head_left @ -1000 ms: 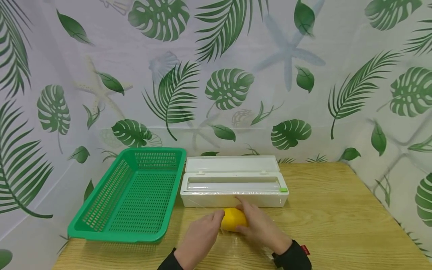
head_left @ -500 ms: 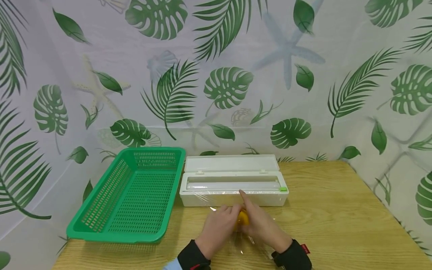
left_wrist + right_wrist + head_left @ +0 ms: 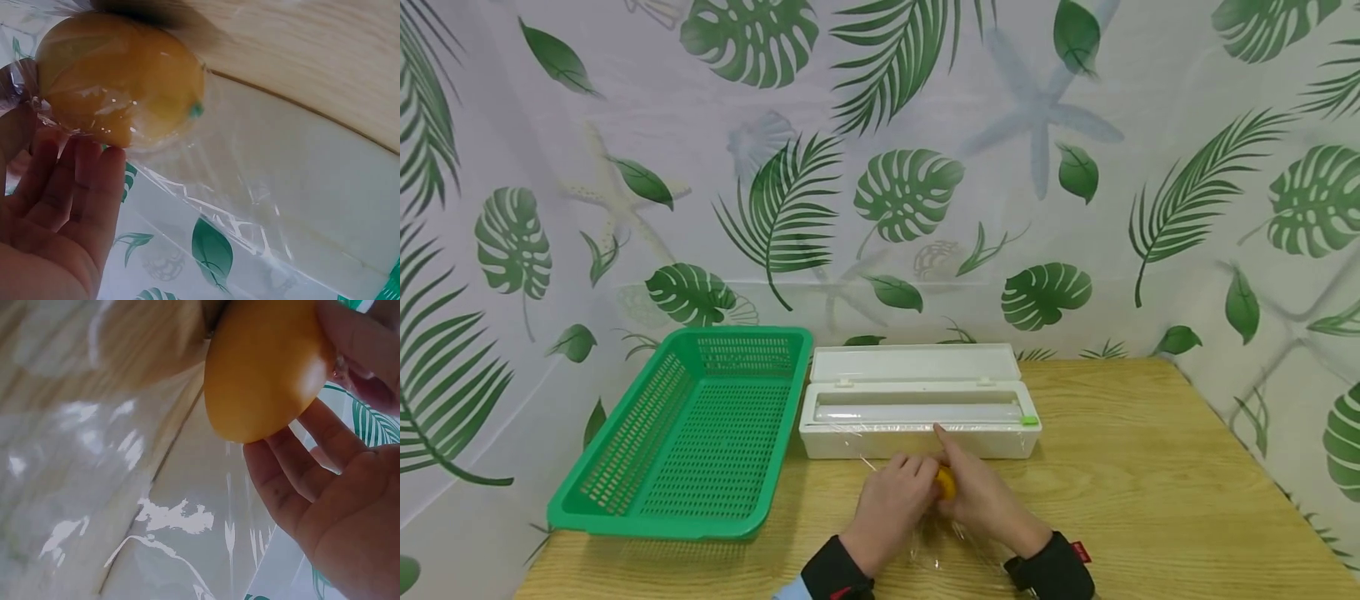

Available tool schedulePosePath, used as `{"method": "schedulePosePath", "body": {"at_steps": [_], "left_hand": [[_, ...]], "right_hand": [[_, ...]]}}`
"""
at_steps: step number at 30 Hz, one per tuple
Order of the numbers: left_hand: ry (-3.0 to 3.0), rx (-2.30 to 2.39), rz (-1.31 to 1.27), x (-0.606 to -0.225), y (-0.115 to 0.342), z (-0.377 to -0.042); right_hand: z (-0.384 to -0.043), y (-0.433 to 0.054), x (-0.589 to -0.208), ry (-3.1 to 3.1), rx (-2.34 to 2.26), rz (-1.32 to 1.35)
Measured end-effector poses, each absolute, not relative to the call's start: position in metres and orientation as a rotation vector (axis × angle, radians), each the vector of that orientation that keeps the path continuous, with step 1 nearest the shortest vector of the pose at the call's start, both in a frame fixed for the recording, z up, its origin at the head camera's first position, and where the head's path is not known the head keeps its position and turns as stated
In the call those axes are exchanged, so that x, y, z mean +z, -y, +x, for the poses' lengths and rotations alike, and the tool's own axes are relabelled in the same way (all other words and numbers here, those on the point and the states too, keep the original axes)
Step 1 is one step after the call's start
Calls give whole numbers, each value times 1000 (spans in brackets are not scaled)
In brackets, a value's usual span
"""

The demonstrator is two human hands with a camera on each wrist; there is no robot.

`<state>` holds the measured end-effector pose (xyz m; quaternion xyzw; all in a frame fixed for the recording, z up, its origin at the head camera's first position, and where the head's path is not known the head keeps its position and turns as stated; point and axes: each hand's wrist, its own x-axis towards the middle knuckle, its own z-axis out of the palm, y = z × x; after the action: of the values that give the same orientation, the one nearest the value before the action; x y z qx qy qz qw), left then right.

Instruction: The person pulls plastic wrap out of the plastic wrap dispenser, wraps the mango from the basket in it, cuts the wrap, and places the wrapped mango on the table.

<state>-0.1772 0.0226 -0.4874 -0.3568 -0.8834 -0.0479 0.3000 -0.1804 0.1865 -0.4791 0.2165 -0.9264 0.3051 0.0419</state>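
Observation:
Both hands are at a smooth yellow-orange fruit [image 3: 946,483], egg-shaped, its exact kind uncertain. The left wrist view shows a small green spot on its end. Clear cling film [image 3: 250,231] lies over that side and stretches toward the white dispenser box [image 3: 865,444]. My left hand [image 3: 891,500] grips fruit and film together, fingertips against the underside. From the other side my right hand [image 3: 988,504] holds the fruit between thumb and fingers, its index finger reaching to the box's front edge. In the head view the hands hide most of the fruit.
A green plastic basket [image 3: 767,475] stands on the left of the wooden table [image 3: 1150,500]. The box's lid [image 3: 917,363] is up, and a film roll [image 3: 917,413] lies inside. A leaf-patterned cloth [image 3: 880,100] hangs behind.
My left hand has moved right and over the fruit, covering much of it and lifting film with it. The right index finger shifted slightly along the box edge. The last half second shows little movement.

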Motion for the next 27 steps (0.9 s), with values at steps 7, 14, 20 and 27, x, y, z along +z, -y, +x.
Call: {"method": "schedulePosePath", "body": {"at_steps": [7,14,20,27], "left_hand": [[2319,-170,-993,-491,-22,-181],[2341,-145,-1006,-498,-21,-183],[2301,-140,-1013,-502,-18,-184],[2305,-152,-1046,-505,-16,-184]], "right_hand": [[-181,-191,-480,2839,920,722],[-180,-200,-475,2869,963,844],[-180,-205,-471,2895,1047,884],[-180,-205,-473,2911,1086,908]]}}
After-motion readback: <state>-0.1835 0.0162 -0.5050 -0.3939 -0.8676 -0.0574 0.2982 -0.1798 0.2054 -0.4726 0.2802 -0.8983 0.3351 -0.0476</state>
